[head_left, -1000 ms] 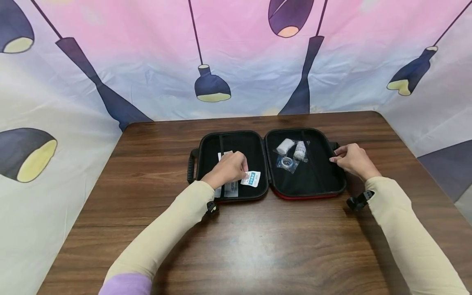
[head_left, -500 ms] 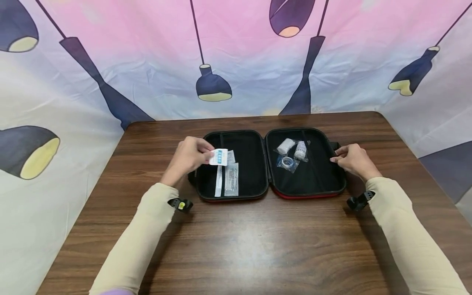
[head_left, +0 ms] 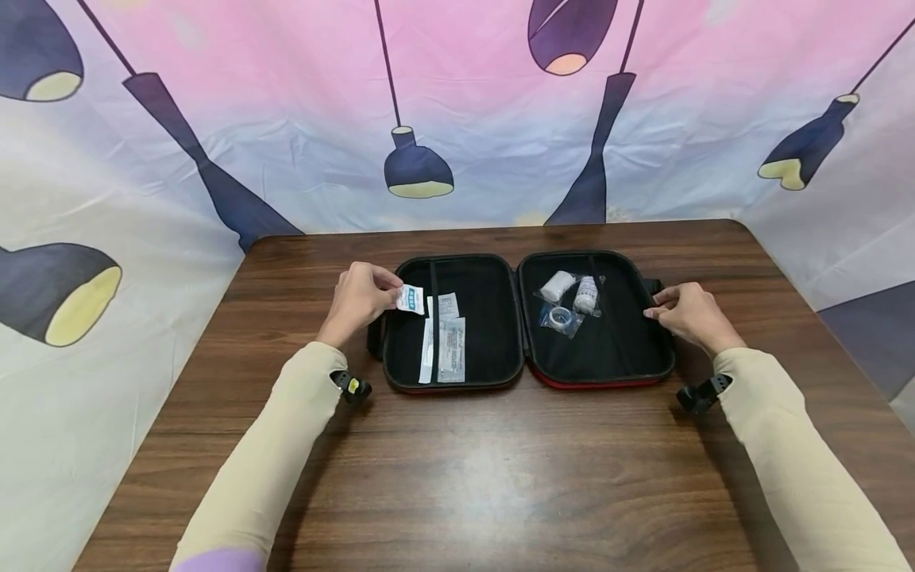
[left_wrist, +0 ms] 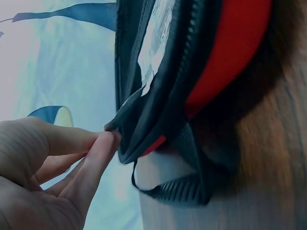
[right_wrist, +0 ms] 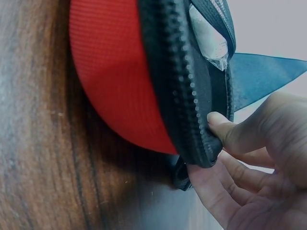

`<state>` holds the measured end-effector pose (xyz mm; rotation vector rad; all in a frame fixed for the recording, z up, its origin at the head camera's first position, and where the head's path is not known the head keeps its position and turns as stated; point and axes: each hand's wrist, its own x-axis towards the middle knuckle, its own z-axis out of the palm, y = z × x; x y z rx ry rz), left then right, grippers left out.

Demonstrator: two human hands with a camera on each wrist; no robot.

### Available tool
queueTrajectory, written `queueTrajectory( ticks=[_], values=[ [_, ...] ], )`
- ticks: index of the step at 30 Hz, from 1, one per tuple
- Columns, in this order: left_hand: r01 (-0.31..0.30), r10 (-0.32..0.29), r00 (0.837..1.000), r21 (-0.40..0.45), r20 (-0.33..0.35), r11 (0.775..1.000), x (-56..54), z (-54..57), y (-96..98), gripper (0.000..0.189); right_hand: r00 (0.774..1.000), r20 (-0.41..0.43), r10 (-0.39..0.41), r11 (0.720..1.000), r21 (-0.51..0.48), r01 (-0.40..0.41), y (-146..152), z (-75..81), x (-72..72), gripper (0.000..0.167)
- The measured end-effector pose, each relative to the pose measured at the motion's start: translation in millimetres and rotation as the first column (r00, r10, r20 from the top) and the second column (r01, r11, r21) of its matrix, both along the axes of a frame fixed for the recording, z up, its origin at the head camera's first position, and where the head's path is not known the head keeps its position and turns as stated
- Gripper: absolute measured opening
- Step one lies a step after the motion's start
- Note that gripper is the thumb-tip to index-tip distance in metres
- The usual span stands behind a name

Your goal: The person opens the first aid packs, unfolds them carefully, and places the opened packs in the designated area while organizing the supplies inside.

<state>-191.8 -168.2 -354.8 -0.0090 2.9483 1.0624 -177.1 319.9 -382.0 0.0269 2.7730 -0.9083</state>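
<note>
A black-lined case with a red shell lies unfolded on the table, its left half and right half side by side. My left hand pinches a small white packet with blue print over the left half's outer edge; it appears nearly edge-on in the left wrist view. Beneath it, several flat sachets sit at a black elastic strap. My right hand holds the right half's rim, thumb inside and fingers outside, as the right wrist view confirms.
In the right half lie a wrapped white roll, a white printed roll and a bagged tape ring. A black carry handle sticks out at the left side. The wooden table meets a patterned cloth behind.
My left hand has carried the packet leftward from the middle of the left half to its outer edge, uncovering the sachets. The right hand keeps its hold on the rim.
</note>
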Motion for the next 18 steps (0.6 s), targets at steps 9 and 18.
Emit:
queueTrajectory(
  ticks=[9,18],
  values=[
    [0.055,-0.057,0.997,0.033,0.057,0.998,-17.6,-9.8,18.1,0.021,1.0,0.01,-0.001,1.0,-0.012,0.001,-2,-1.6,3.0,0.052],
    [0.174,-0.173,0.979,-0.005,0.109,0.985,-21.3,-10.9,23.1,0.034,1.0,0.006,-0.01,1.0,-0.017,0.01,-4,-3.9,4.2,0.052]
  ],
)
